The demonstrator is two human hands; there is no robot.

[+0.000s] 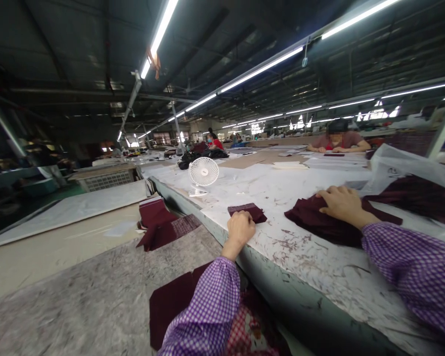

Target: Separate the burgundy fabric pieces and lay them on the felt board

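Note:
My left hand [241, 227] is at the near edge of the white-covered table, fingers curled down on a small folded maroon fabric piece [257, 212] with a pale patterned strip. The fingertips are partly hidden behind the knuckles. Over to the right, my right hand [341, 203] lies on a larger heap of maroon fabric [311, 225], its fingers somewhat spread and bent over the top. More maroon fabric [415, 198] sits in a clear plastic bag [400, 160] beyond that hand. Both forearms wear purple checked sleeves.
A small white fan [203, 172] stands on the table [244, 183]. Maroon pieces [157, 225] lie on a lower grey surface [96, 291] to my left, and another maroon piece [170, 306] is beside my left sleeve. Across the table a co-worker [339, 138] leans over it.

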